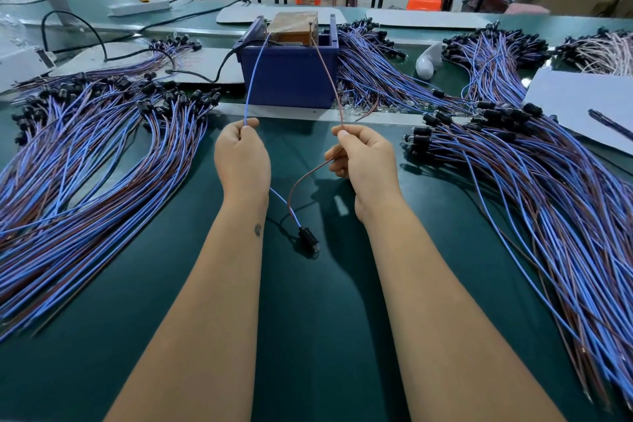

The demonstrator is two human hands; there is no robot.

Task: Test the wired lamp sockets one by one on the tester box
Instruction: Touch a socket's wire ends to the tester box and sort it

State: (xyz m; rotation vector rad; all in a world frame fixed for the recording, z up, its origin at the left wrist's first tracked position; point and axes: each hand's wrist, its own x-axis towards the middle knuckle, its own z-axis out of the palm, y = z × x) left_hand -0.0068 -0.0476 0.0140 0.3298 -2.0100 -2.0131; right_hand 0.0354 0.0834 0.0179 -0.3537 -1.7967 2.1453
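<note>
The left hand (242,156) pinches the blue wire (252,79) and the right hand (363,158) pinches the brown wire (327,75), each gripped near mid-length with the free ends raised to the tester box (289,74). The lamp socket (308,238) hangs from both wires just above the tabletop (308,336) between the forearms. The wires are judged light and limp; grip the insulation close to the ends for control.

Both hands (243,154) raised, fingers pinched
</note>
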